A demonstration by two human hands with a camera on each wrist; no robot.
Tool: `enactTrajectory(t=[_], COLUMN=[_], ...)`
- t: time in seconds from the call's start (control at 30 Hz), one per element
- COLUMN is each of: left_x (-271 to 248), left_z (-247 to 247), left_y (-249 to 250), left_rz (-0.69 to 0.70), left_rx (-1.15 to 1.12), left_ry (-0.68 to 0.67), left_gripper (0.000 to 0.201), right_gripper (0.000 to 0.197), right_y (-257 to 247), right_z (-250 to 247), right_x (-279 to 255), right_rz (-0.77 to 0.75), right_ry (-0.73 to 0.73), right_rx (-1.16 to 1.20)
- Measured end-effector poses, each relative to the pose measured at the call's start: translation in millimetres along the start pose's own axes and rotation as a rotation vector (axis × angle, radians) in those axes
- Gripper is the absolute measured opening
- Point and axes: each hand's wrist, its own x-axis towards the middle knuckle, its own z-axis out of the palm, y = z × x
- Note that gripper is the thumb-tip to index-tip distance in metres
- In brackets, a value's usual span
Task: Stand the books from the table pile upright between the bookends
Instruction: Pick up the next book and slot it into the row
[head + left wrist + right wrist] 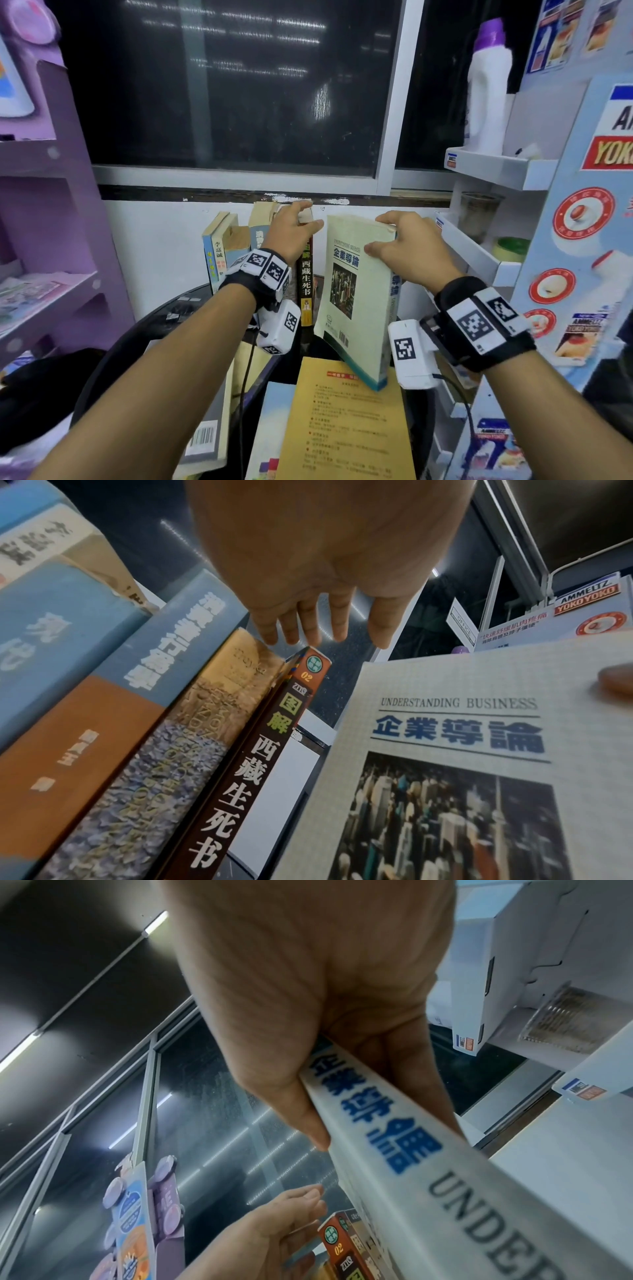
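The pale book point(356, 291), titled Understanding Business, hangs upright and a little tilted in the head view, its lower corner above the yellow book point(346, 421) that lies flat on the pile. Our right hand point(404, 246) grips its top edge, thumb on the front cover, fingers over the far side. Left of the pale book stands the upright row; nearest it is the dark-spined book point(306, 284). A narrow gap separates the two. Our left hand point(291, 229) rests on top of the row, fingers spread and fairly straight, gripping nothing.

Left wrist view: the fingers point(310, 626) reach past the top of the dark-spined book point(253, 761), loosely extended; whether they touch it we cannot tell. The pale book point(455, 750) sits right of that spine, with a wedge of open room between them.

Right wrist view: thumb and fingers pinch the pale book's spine point(404, 1137) near its top. The dark-spined book point(337, 1245) sits just left of the pale book's lower edge.
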Motion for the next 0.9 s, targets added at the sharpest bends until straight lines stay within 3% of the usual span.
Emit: enactTrajectory(t=[0.13, 0.3, 0.9], left_x=[13, 24, 33], left_z=[7, 12, -6], left_y=[-5, -14, -24], left_rz=[0.002, 0.031, 0.058], left_rx=[0.084, 0.192, 0.261], left_ry=[-0.019, -0.02, -0.086], left_gripper=[0.043, 0.038, 0.033], right_gripper=[0.024, 0.036, 0.037], right_y=[-5, -7, 6], right_z=[9, 30, 108], right_x=[14, 32, 85], right_rz=[-0.004, 0.007, 0.017], right_ry=[0.059, 0.092, 0.117], right_rx=[-0.066, -0.091, -0.034])
